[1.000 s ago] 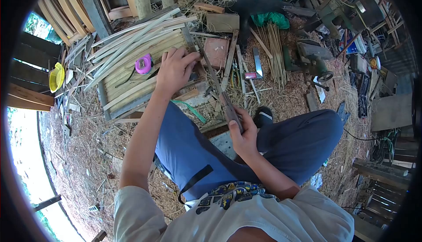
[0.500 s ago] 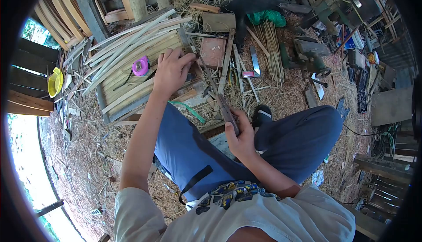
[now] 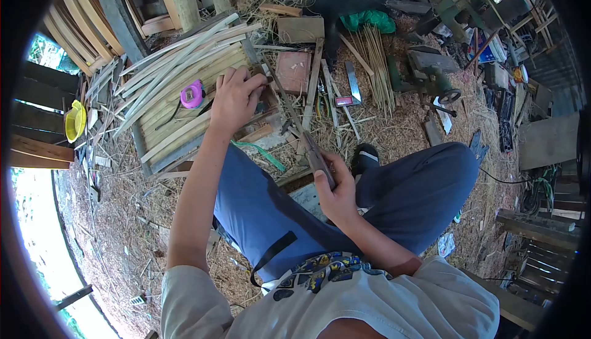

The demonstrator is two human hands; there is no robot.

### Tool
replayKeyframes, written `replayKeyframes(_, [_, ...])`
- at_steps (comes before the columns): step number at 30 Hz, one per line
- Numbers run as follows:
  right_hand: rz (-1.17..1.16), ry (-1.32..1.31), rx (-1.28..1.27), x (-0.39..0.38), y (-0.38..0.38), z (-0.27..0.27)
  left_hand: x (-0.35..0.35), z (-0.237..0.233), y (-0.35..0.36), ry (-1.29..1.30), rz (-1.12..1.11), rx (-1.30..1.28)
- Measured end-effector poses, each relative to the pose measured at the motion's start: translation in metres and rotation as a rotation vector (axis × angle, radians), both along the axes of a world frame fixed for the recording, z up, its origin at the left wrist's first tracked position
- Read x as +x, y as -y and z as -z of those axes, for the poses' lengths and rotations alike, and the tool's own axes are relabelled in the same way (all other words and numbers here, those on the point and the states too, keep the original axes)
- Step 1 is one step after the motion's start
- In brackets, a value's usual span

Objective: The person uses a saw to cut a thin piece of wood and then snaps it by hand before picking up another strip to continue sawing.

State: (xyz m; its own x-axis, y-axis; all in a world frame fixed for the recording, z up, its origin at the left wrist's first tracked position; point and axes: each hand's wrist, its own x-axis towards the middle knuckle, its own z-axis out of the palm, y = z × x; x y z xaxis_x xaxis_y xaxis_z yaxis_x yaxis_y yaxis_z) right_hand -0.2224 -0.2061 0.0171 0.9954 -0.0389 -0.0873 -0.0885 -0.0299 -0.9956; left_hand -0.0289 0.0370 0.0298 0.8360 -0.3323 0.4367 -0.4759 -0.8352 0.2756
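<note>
Spreading out beneath and left of the left grip (image 3: 231, 102), there's the slatted wooden panel (image 3: 163, 127), with loose pale strips (image 3: 178, 56) fanned across its far side. Next in size, the bundle of thin sticks (image 3: 377, 80) lies beyond and right of the right grip (image 3: 337, 191). And here's the long tool (image 3: 286, 101), slanting between the two: its wooden handle (image 3: 314, 154) is wrapped by the right grip, its slim metal part reaching up beside the left fingers. The left grip has its fingers bent and its thumb forward near that far end; whether anything is pinched there, I can't tell. Just past the metal, right of the left grip, sits a flat reddish block (image 3: 293, 71). Smaller again, the pink tape measure (image 3: 191, 95) rests left of the left grip, on the slats. Watch those fingertips! They look very close to the metal, so a sudden push or slack in the right grip could make it skid into them. A sideways knock of the left grip, meanwhile, might shove the tape measure or scatter the strips.
</note>
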Motion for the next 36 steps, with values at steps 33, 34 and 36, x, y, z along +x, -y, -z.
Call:
replayKeyframes(33, [-0.012,-0.024,-0.010,0.020,-0.004,-0.006,0.003,0.001,-0.005,-0.056,0.016,-0.043])
replayKeyframes(34, [-0.001,0.012,-0.016,0.017,-0.005,-0.003,0.005,0.000,-0.005,-0.037,0.020,-0.038])
replayKeyframes(36, [0.013,0.074,-0.036,0.002,-0.003,0.000,0.003,0.003,-0.005,-0.008,0.021,-0.037])
